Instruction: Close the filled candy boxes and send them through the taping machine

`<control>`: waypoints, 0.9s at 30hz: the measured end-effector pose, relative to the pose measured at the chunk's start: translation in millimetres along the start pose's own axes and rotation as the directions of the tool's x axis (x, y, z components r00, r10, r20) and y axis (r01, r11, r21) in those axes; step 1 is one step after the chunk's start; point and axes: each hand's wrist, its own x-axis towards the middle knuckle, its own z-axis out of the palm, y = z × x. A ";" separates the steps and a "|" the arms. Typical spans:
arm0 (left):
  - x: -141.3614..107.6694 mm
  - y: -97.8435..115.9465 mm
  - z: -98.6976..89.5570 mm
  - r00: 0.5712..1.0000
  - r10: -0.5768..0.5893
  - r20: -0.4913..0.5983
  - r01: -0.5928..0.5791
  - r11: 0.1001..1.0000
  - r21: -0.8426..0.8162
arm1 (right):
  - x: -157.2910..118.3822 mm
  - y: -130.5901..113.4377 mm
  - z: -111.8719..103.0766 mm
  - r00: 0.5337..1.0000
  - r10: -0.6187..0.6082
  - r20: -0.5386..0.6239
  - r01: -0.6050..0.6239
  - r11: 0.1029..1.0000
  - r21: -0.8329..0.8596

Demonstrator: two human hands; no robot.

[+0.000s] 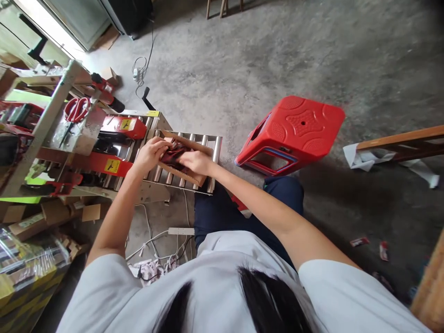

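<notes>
An open cardboard box (193, 177) rests on the metal rollers (216, 150) at the end of a conveyor, with dark red packets (173, 155) inside it. My left hand (151, 153) is at the box's left end, its fingers bent over the packets and touching them. From the right, my right hand (197, 162) reaches into the box, fingers closed on the dark red packets. Its fingertips are partly hidden among them. Just left of the box, the conveyor passes between the red side parts of a machine (100, 163).
Red-handled scissors (77, 110) lie on the machine's frame. A red plastic stool (301, 125) stands right of the conveyor. Cables and a power strip (181, 231) are on the floor below. Flattened cardboard (55, 212) is piled at the lower left, and a wooden bench (402, 137) is at the right.
</notes>
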 end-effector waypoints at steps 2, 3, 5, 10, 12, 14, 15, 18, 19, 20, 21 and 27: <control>8.2 -1.4 -4.6 0.982 0.068 0.174 -0.073 0.997 0.022 | -6.9 -1.9 -2.2 0.981 0.045 -0.190 -0.015 0.988 0.153; 12.5 -2.4 -5.9 0.966 0.085 0.243 -0.094 0.995 0.027 | -10.2 -4.6 -2.6 0.962 0.058 -0.266 -0.008 0.982 0.187; 21.1 -3.4 -3.9 0.940 0.087 0.330 -0.108 0.993 0.046 | -15.4 -14.3 -5.0 0.929 0.052 -0.365 0.011 0.986 0.169; 31.4 7.9 29.4 0.987 -0.115 0.112 0.081 0.960 0.269 | -13.9 -49.6 -36.4 0.871 -0.022 -0.491 -0.082 0.979 -0.188; 28.9 13.8 44.7 0.973 -0.203 -0.112 0.230 0.905 0.359 | -11.5 -58.7 -48.7 0.876 0.101 -0.471 -0.250 0.931 -0.267; 25.7 15.0 53.7 0.914 -0.238 -0.328 0.352 0.867 0.353 | -13.8 -62.3 -49.4 0.891 0.247 -0.380 -0.373 0.876 -0.306; 24.7 13.4 55.2 0.873 -0.247 -0.420 0.395 0.863 0.315 | -17.7 -62.5 -44.5 0.901 0.284 -0.328 -0.391 0.860 -0.329; 24.1 5.7 51.7 0.745 -0.261 -0.613 0.427 0.893 0.139 | -38.3 -60.5 -14.9 0.951 0.218 -0.220 -0.293 0.863 -0.411; 23.4 4.7 49.5 0.712 -0.253 -0.655 0.404 0.911 0.087 | -45.8 -59.8 -4.0 0.960 0.185 -0.208 -0.259 0.867 -0.426; 21.6 6.0 47.9 0.678 -0.236 -0.696 0.370 0.928 0.047 | -52.3 -59.1 5.4 0.965 0.168 -0.199 -0.240 0.869 -0.432; 18.2 10.1 47.5 0.647 -0.210 -0.733 0.330 0.944 0.021 | -57.1 -58.4 12.1 0.967 0.164 -0.195 -0.234 0.873 -0.429; -30.3 77.1 84.4 0.934 -0.065 -0.351 0.095 0.993 0.071 | -57.0 -37.8 -9.3 0.981 0.156 -0.118 -0.173 0.974 -0.149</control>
